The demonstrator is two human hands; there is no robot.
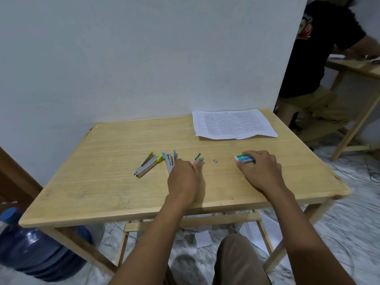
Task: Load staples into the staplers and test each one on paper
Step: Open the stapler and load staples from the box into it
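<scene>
Two staplers lie hinged open on the wooden table (102, 182): a yellow-ended stapler (147, 164) on the left and a blue-ended stapler (169, 160) beside it. My left hand (183, 179) rests on the table against the blue stapler, thumb stretched toward a small green piece (197, 156). A little grey block of staples (215, 161) lies between my hands. My right hand (261, 171) curls its fingers over a green and white staple box (244, 158). Printed sheets of paper (234, 124) lie at the table's far right.
A white wall stands right behind the table. A blue water jug (35, 249) sits on the floor at the left. Loose paper (203, 238) lies under the table. Another person sits at a second wooden table (353, 66) to the right.
</scene>
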